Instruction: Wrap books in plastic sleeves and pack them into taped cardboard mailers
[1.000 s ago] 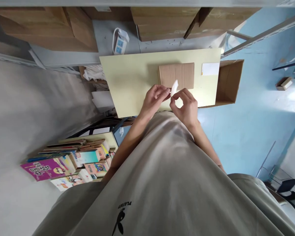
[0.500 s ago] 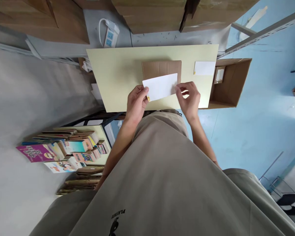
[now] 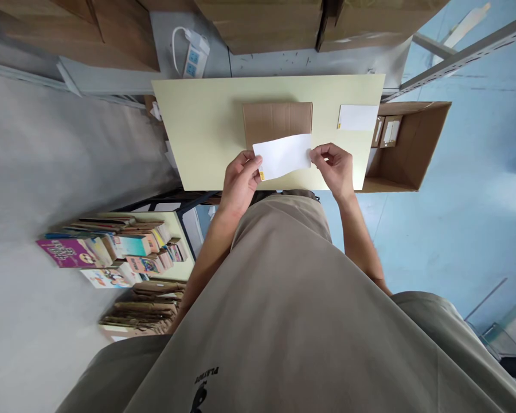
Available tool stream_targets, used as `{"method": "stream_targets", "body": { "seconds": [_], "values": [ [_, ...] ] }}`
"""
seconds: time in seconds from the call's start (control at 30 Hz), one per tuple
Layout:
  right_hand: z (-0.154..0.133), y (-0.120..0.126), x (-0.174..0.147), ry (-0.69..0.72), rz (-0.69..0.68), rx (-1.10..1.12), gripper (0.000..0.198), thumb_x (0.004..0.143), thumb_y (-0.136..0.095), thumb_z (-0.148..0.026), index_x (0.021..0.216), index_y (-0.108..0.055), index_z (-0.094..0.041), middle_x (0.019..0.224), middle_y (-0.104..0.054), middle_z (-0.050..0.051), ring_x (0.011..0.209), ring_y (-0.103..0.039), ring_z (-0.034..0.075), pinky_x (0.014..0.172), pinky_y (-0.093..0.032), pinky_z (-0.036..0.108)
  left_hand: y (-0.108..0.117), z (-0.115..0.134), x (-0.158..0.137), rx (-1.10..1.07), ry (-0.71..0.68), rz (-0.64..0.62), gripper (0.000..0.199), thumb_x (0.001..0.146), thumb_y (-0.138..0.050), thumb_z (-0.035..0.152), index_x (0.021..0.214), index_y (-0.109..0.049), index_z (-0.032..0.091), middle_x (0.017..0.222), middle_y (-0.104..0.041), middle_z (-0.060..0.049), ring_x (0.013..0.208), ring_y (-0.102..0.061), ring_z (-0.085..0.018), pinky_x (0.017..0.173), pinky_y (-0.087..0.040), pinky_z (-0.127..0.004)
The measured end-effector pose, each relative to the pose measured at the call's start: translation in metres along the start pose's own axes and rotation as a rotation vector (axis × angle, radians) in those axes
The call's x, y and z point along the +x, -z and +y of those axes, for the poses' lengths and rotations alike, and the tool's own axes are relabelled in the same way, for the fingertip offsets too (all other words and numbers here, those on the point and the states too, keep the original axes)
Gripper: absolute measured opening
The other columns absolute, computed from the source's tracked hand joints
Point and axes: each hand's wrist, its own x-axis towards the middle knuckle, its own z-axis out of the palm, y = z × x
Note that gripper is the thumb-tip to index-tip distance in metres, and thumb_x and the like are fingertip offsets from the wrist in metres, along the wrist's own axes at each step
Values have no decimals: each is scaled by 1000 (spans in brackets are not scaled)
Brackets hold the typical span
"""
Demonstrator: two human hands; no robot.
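Note:
A white paper sheet [image 3: 284, 156] with a small yellow mark at its lower left corner is stretched between my hands, slightly curved. My left hand [image 3: 241, 180] pinches its left edge, thumb on top. At the right edge, my right hand [image 3: 334, 167] pinches it between thumb and finger. Beneath and beyond the sheet lies a flat brown cardboard box [image 3: 277, 119] on the pale yellow tabletop [image 3: 198, 132]; the sheet covers part of its near side. Another white sheet [image 3: 358, 117] with a yellow corner mark rests to the right on the tabletop.
An open carton [image 3: 425, 143] with small boxes inside stands off the table's right edge. Beyond the table are a power strip [image 3: 195, 57] and large cartons [image 3: 266, 26]. Books [image 3: 133, 246] fill a shelf at lower left. A metal post [image 3: 468, 57] rises at upper right.
My right fingers have closed on the sheet's right edge. The sheet has come slightly nearer to me and now looks more level and bowed. The whole view has shifted a little.

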Motion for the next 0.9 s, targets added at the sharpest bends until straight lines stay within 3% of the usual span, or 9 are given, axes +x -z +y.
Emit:
{"method": "stream_targets", "body": {
  "seconds": [0.23, 0.47, 0.63, 0.77, 0.9],
  "values": [
    [-9, -9, -3, 35, -12, -30, 45, 101, -82, -70, 91, -72, -27, 95, -77, 2, 91, -73, 21, 84, -66, 40, 8, -20, 11, 46, 27, 96, 58, 93, -84, 81, 98, -57, 30, 99, -78, -3, 103, -81, -20, 89, -67, -32],
    [1, -31, 25, 4, 30, -74, 50, 104, -79, -75, 92, -70, -27, 89, -73, 3, 92, -73, 22, 91, -67, 42, 23, -46, 68, 140, 34, 187, 49, 92, -93, 70, 96, -65, 30, 98, -81, -3, 104, -81, -20, 89, -65, -31],
    [30, -49, 69, -48, 116, -128, 53, 104, -80, -78, 93, -69, -28, 92, -77, 6, 96, -75, 26, 99, -68, 48, 17, -59, 117, 148, 15, 206, 49, 90, -99, 65, 89, -68, 27, 91, -82, -4, 103, -83, -23, 95, -67, -36],
    [65, -59, 93, -113, 171, -259, 39, 108, -82, -59, 91, -65, -29, 95, -79, 9, 100, -76, 30, 107, -66, 53, 14, -81, 140, 139, 43, 268, 38, 93, -99, 49, 84, -69, 27, 86, -81, -1, 92, -79, -18, 91, -64, -33],
    [89, -68, 96, -126, 192, -385, 29, 114, -75, -47, 95, -66, -28, 106, -80, 13, 105, -75, 31, 113, -64, 55, 20, -104, 155, 210, 32, 297, 30, 97, -94, 40, 85, -71, 27, 84, -78, 1, 81, -72, -15, 87, -61, -30]
  ]
}}
